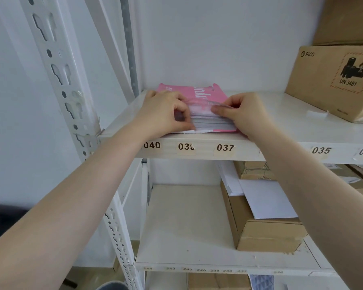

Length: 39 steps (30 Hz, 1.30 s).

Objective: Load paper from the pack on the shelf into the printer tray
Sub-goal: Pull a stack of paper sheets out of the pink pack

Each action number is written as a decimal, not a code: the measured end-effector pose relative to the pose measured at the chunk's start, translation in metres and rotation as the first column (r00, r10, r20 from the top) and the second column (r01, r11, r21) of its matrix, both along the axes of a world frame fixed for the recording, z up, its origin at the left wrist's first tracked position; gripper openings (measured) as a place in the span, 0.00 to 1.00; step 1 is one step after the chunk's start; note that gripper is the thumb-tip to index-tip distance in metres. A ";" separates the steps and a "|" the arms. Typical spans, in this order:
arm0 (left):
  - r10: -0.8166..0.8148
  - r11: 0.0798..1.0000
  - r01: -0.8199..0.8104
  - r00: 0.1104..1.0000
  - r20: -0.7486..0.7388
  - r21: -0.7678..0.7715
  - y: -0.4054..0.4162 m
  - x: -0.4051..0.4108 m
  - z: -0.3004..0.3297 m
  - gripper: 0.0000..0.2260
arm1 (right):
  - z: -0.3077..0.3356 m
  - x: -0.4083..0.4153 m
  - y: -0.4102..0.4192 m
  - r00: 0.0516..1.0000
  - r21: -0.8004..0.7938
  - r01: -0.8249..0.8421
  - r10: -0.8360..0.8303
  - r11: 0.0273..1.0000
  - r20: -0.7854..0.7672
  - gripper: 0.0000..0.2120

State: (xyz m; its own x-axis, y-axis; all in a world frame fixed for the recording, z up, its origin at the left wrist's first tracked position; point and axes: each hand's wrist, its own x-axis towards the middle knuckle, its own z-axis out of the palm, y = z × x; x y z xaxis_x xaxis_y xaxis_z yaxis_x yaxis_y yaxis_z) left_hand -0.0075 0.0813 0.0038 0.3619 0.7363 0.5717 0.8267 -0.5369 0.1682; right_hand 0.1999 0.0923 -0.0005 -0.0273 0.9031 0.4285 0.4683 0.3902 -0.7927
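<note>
A pink paper pack (199,95) lies flat on the upper white shelf (281,114), its near end torn open so the white sheets (212,123) show as a stack. My left hand (166,111) grips the left near corner of the stack, thumb at the sheets' edge. My right hand (245,114) holds the right near side, fingers pinching the wrapper's torn flap and the top sheets. No printer or tray is in view.
A Pico cardboard box (333,80) stands on the same shelf at the right, another box above it. The lower shelf (182,222) carries a long cardboard box (260,227) with white sheets on top. A perforated white upright (71,101) rises at the left.
</note>
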 end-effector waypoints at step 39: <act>-0.051 0.968 0.037 0.998 0.049 0.246 0.001 0.011 -0.001 0.06 | -0.002 0.003 0.000 0.986 -0.013 -0.032 0.029 0.999 -0.167 0.15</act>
State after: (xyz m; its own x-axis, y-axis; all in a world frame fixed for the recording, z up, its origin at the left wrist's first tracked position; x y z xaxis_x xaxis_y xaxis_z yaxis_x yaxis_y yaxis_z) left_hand 0.0034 0.0822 0.0033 0.3540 0.5552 0.7526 0.7947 -0.6029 0.0710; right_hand 0.2026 0.0927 -0.0020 0.0154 0.9097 0.4150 0.3170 0.3892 -0.8649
